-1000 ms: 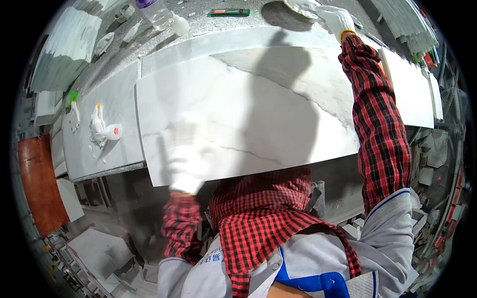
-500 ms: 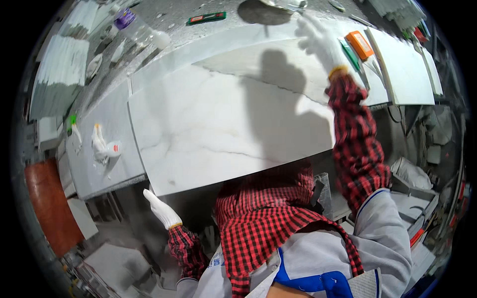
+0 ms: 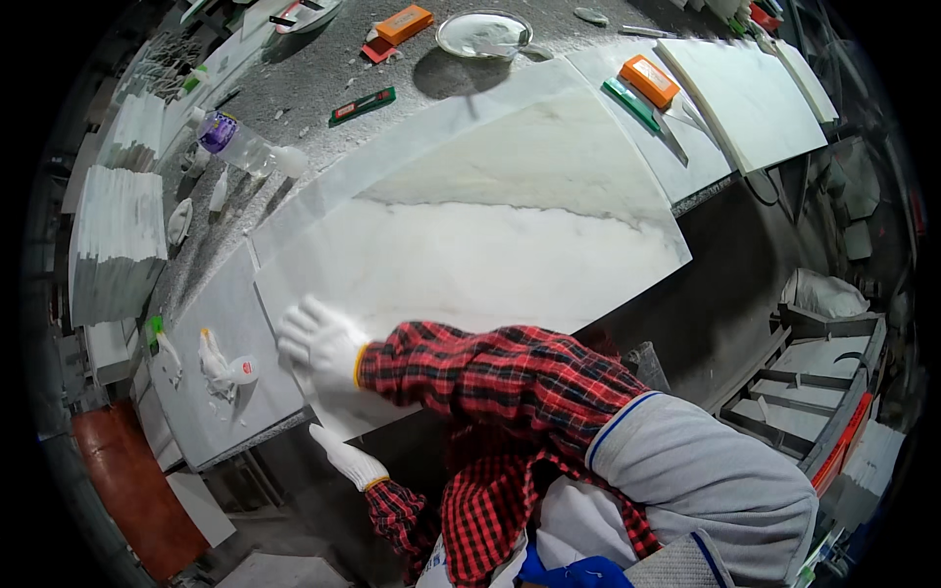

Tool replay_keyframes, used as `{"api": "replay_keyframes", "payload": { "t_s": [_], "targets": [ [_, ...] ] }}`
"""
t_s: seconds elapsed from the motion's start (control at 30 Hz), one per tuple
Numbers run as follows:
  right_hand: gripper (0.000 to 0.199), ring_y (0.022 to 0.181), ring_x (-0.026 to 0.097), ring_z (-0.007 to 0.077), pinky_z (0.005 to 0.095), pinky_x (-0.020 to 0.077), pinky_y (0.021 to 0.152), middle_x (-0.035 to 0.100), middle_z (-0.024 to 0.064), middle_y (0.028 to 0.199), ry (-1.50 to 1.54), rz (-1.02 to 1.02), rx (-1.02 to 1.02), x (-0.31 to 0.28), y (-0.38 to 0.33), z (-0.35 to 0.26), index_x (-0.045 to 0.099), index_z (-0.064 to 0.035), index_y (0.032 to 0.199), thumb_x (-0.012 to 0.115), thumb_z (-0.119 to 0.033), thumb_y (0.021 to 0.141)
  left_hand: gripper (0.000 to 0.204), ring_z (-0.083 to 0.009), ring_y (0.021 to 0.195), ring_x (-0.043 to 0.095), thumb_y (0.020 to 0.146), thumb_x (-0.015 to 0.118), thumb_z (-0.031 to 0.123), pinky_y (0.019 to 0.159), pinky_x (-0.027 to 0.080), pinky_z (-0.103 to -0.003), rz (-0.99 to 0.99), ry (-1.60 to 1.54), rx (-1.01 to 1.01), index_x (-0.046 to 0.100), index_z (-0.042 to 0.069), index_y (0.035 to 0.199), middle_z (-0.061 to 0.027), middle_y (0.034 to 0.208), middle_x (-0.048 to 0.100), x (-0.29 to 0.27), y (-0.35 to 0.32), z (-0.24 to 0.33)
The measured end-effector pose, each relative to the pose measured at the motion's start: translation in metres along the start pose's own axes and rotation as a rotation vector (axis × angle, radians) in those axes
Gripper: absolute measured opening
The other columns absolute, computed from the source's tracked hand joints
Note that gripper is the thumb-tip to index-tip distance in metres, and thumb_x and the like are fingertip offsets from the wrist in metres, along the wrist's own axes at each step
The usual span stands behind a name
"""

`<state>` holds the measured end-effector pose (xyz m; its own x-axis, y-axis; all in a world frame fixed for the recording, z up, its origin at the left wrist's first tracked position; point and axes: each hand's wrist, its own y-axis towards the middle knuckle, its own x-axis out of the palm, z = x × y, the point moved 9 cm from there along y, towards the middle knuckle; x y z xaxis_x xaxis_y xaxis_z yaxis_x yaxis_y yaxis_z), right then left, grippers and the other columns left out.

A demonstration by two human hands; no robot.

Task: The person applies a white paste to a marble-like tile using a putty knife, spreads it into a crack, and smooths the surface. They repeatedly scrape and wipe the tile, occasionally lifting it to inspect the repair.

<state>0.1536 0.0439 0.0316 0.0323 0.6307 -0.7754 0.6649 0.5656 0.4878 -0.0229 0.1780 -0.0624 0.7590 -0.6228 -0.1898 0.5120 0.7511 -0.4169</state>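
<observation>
A white stone slab [image 3: 510,265] with grey veins lies across the worktop in front of me. My right hand [image 3: 321,343], in a white knitted glove, reaches across my body to the slab's left edge. It rests flat there with the fingers spread, slightly blurred, and nothing is in it. Just below the slab's near left corner is my left hand [image 3: 348,459], also gloved, fingers stretched out and empty. Left of the slab, on a pale board [image 3: 221,392], lie a crumpled white glove [image 3: 211,363] and a small white container with a red mark [image 3: 243,369].
Beyond the slab are a bowl of white material [image 3: 482,35], a green box [image 3: 363,105] and a clear purple-labelled bottle [image 3: 235,142]. An orange box [image 3: 649,80], a green-handled blade [image 3: 642,113] and pale panels [image 3: 745,103] stand right. Stacked sheets [image 3: 118,245] rise left.
My right hand has swept from the slab's far right corner to its left edge. My left hand stays near the front left corner. The view has shifted, showing more of the far worktop.
</observation>
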Motion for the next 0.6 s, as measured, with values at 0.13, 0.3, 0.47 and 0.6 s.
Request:
{"api": "replay_keyframes", "payload": {
  "t_s": [0.13, 0.3, 0.47, 0.6],
  "targets": [
    [0.069, 0.123, 0.047, 0.0294, 0.0443, 0.0333, 0.109, 0.058, 0.0091, 0.12, -0.042, 0.073, 0.19, -0.062, 0.002, 0.101, 0.065, -0.0094, 0.117, 0.073, -0.063, 0.075, 0.073, -0.0229, 0.12, 0.057, 0.106, 0.044, 0.056, 0.107, 0.04, -0.035, -0.042, 0.025, 0.07, 0.056, -0.009, 0.137, -0.0119, 0.14, 0.06, 0.008, -0.001, 0.008],
    [0.067, 0.125, 0.053, 0.034, 0.0447, 0.0381, 0.107, 0.061, 0.0151, 0.128, -0.283, 0.015, 0.541, -0.18, -0.078, 0.23, 0.068, -0.0094, 0.115, 0.069, -0.066, 0.078, 0.073, -0.0213, 0.119, 0.059, 0.106, 0.044, 0.056, 0.105, 0.042, -0.034, -0.052, 0.114, 0.057, 0.059, -0.01, 0.133, -0.0115, 0.135, 0.064, 0.0, -0.003, 0.009],
    [0.052, 0.141, 0.039, 0.0414, 0.0486, 0.0331, 0.115, 0.048, 0.0236, 0.146, -0.628, -0.014, 0.703, -0.269, -0.227, 0.301, 0.059, -0.0053, 0.127, 0.057, -0.048, 0.097, 0.073, -0.0215, 0.11, 0.064, 0.105, 0.045, 0.057, 0.099, 0.047, -0.034, -0.091, 0.206, 0.082, 0.064, -0.01, 0.126, -0.0133, 0.123, 0.069, -0.004, 0.007, 0.023],
    [0.065, 0.146, 0.033, 0.0438, 0.0501, 0.0277, 0.12, 0.037, 0.025, 0.158, -0.656, 0.05, 0.848, -0.287, -0.302, 0.272, 0.044, -0.002, 0.15, 0.055, -0.042, 0.1, 0.078, -0.0208, 0.102, 0.067, 0.105, 0.039, 0.061, 0.094, 0.05, -0.033, -0.115, 0.348, 0.131, 0.067, -0.01, 0.12, -0.0139, 0.114, 0.072, -0.004, 0.026, 0.039]
  ]
}}
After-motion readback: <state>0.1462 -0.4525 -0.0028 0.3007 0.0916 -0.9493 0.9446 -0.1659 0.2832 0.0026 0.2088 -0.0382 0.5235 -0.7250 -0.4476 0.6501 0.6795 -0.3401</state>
